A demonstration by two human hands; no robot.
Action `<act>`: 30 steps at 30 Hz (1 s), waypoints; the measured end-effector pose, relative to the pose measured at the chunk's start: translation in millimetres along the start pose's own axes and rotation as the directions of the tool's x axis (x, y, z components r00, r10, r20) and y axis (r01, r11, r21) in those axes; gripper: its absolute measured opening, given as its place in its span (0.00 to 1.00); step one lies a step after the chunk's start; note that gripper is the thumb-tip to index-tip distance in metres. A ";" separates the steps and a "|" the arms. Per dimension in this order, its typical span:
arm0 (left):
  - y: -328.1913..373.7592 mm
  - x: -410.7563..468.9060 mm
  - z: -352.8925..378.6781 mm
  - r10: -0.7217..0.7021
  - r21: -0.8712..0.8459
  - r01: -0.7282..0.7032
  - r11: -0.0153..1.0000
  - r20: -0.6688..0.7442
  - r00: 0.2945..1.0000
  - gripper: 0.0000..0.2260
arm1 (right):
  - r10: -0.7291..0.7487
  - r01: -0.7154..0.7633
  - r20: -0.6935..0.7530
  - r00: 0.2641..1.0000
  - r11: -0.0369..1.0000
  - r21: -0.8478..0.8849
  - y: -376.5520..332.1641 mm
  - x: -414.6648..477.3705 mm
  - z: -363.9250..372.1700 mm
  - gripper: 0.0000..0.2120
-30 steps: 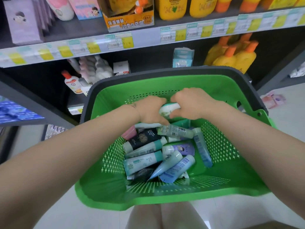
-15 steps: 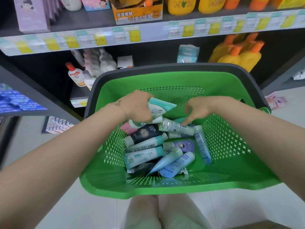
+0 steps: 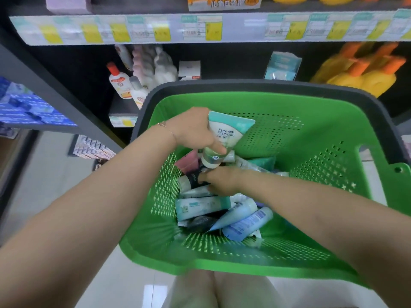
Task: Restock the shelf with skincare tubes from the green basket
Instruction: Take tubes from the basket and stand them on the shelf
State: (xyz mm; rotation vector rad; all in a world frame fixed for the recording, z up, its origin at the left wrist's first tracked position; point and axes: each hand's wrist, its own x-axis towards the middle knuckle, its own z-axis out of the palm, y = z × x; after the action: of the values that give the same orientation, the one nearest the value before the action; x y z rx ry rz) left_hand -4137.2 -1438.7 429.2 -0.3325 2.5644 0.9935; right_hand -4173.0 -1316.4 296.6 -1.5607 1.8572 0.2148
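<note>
The left forearm reaches forward over the near rim of the green basket (image 3: 289, 258), wrist bent down. The left hand (image 3: 191, 130) is wrapped round the lower body of a white-and-teal tube (image 3: 226, 134), which it holds cap-down and tilted just above the pile of tubes (image 3: 204, 207) on the basket floor. The right arm comes in from the right, lower. The right hand (image 3: 219, 182) sits back-up on the pile, its fingers (image 3: 203, 177) bent onto a black tube (image 3: 191, 180); whether they grip it cannot be told. The shelf (image 3: 233, 27) stands just beyond the basket.
</note>
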 end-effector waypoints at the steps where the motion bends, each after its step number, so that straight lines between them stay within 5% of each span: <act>1: -1.4 1.2 -1.7 -0.012 -0.005 0.012 1.000 0.017 1.000 0.12 | -0.028 0.027 -0.022 0.999 0.999 -0.022 -2.3 4.6 6.1 0.14; 8: -5.5 7.2 -4.8 -0.034 0.034 0.032 0.999 0.076 0.996 0.13 | 0.046 -0.033 0.107 0.993 0.993 -0.113 -1.5 9.9 17.9 0.19; 12: -5.4 6.8 -6.5 -0.031 -0.021 0.032 0.999 0.079 0.996 0.18 | 0.066 -0.074 0.267 0.961 0.997 0.018 3.8 -0.4 9.6 0.15; 16: -6.4 7.5 -7.0 -0.025 -0.013 0.026 1.000 0.081 0.996 0.18 | 0.141 -0.186 0.342 0.929 0.977 0.101 16.7 -8.6 14.8 0.25; 18: -7.5 8.5 -6.9 -0.029 0.002 0.029 1.000 0.085 0.996 0.20 | 0.201 -0.245 0.312 0.929 0.964 0.107 21.4 -5.1 21.6 0.31; 23: -12.6 14.6 -5.9 -0.048 0.002 0.048 0.999 0.091 0.995 0.26 | 0.301 -0.313 0.133 0.944 0.946 0.081 32.3 -4.8 19.5 0.25; 30: -16.4 17.5 -6.3 -0.114 -0.004 0.114 0.993 0.041 0.993 0.29 | 0.522 -0.445 -0.030 0.852 0.754 0.482 56.7 -24.7 -7.1 0.28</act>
State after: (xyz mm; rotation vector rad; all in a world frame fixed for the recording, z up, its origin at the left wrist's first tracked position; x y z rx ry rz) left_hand -4149.0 -1456.3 416.4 -0.4509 2.4762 0.9572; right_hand -4226.9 -1285.4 299.7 -0.7665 2.2196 -0.1298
